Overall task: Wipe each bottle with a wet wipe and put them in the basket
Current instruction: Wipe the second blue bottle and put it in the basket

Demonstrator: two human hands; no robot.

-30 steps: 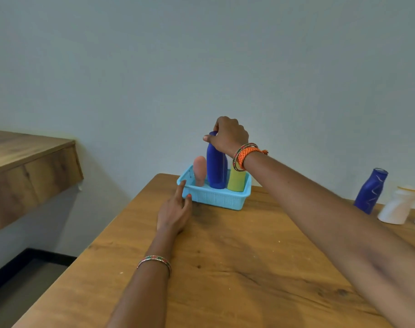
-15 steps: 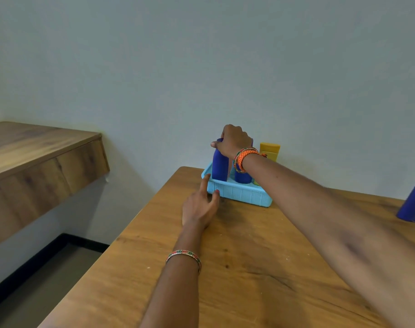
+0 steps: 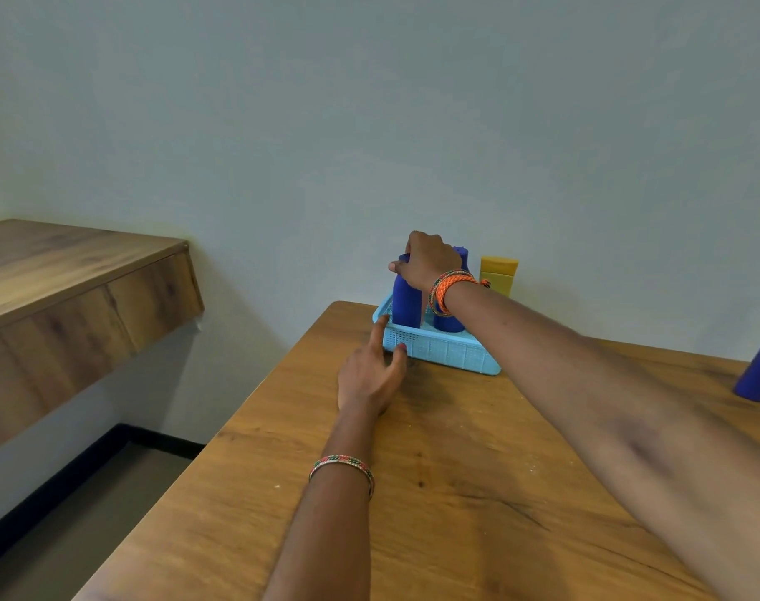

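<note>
Head view: left hand (image 3: pixel 371 373) rests on the table (image 3: pixel 456 492), fingers spread, index fingertip touching the light-blue basket (image 3: pixel 443 349). Right hand (image 3: pixel 425 262) is clamped on the top of a blue bottle (image 3: pixel 406 305) standing upright inside the basket, beside 1 more blue bottle (image 3: pixel 449 321). Another blue bottle (image 3: pixel 759 370) stands well apart at the right edge.

The blue bottle (image 3: pixel 406 303) under the right hand (image 3: pixel 428 262) now stands lower in the basket (image 3: pixel 443 351) than a second ago; the pink bottle is hidden.
</note>
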